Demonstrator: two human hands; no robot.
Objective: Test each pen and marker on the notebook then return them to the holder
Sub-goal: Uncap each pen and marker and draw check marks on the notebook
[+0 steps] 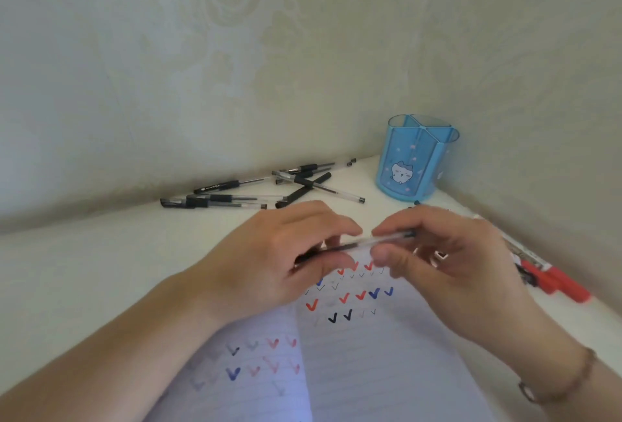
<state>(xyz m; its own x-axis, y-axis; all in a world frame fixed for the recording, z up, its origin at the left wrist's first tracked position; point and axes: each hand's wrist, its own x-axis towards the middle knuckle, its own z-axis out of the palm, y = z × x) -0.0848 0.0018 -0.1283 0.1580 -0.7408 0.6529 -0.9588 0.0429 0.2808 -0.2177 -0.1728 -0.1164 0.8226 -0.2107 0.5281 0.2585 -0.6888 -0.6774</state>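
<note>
I see the holder (415, 165) empty at 1 o'clock while my left hand (286, 253) and right hand (447, 253) both pinch 1 pen (367, 242) lying 8-to-2 o'clock.

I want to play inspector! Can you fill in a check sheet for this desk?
Surface: white desk in a corner.
Job's things: both hands hold a clear pen over the notebook, which is marked with ticks; the blue holder looks empty.
Clutter: black pens in a loose pile near the wall; red markers at the right.
Grip: left hand and right hand pinch the pen.
Cables: nothing seen.
Surroundings: patterned wall.
</note>
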